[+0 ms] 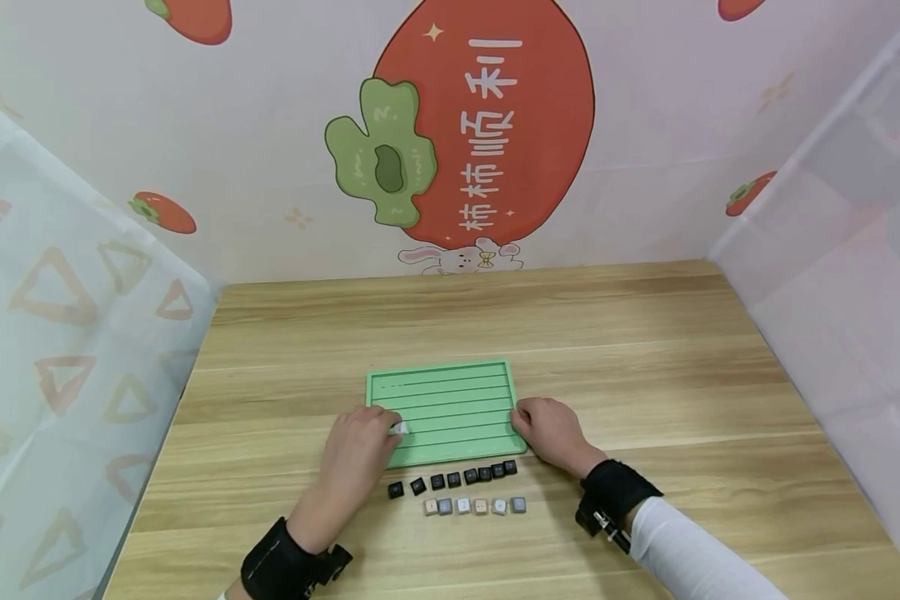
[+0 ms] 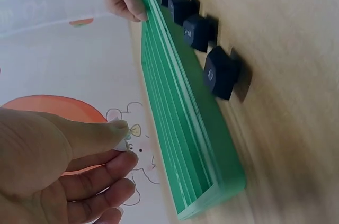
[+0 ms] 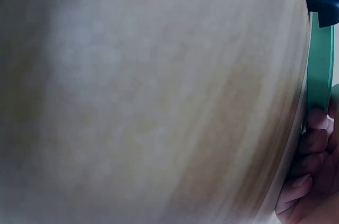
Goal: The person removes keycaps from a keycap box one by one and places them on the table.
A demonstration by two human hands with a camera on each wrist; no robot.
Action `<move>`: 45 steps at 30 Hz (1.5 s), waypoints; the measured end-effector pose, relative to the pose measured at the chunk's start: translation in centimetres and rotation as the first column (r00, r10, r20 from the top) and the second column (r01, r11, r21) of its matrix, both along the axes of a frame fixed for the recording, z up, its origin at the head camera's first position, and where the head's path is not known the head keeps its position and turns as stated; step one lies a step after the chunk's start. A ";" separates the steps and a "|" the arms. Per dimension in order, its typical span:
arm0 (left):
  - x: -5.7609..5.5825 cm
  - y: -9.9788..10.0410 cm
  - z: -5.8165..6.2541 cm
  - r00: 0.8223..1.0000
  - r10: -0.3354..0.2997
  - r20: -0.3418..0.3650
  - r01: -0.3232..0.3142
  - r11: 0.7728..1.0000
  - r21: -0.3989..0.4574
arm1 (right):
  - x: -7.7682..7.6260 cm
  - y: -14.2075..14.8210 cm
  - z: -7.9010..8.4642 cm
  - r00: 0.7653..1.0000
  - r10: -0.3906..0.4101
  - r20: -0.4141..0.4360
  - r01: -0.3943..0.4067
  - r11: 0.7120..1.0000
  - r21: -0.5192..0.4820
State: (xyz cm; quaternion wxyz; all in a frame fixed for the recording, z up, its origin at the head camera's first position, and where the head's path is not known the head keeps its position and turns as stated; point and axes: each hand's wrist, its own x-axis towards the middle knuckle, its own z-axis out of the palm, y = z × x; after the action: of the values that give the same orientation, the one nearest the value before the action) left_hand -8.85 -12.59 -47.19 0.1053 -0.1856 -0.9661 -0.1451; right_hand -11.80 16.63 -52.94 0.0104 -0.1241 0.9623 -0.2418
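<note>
A small white keycap [image 1: 400, 427] is pinched between the thumb and index finger of my left hand [image 1: 356, 446], over the left side of a green grooved tray [image 1: 450, 408]. In the left wrist view only a pale sliver of that keycap [image 2: 127, 138] shows between the fingertips, apart from the tray's rim. My right hand [image 1: 553, 429] grips the tray's right edge, its thumb over the rim and its fingers [image 3: 311, 140] curled low against the side.
In front of the tray lies an uneven row of several black keycaps [image 1: 453, 479]. Nearer to me runs a second row of several white, beige and grey keycaps [image 1: 462, 506]. All stand on a wooden table [image 1: 285, 333] with patterned cloth [image 1: 270, 167] behind and at both sides.
</note>
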 end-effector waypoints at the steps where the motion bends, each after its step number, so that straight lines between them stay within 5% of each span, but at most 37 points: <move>1: 0.1 0.0 0.0 1.000 0.000 0.006 0.000 1.000 0.002 | 0.0 0.0 0.0 1.000 0.000 0.000 0.000 1.000 0.000; 45: 2.7 0.1 0.4 0.998 -0.016 0.059 0.014 1.000 0.019 | -0.1 0.1 -0.2 1.000 0.009 0.027 -0.009 1.000 0.007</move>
State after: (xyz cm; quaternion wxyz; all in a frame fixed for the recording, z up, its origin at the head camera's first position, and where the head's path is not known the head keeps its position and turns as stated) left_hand -6.12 -12.53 -46.84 0.0775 -0.1876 -0.9660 -0.1602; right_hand -11.94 16.75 -53.14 0.0252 -0.1250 0.9624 -0.2400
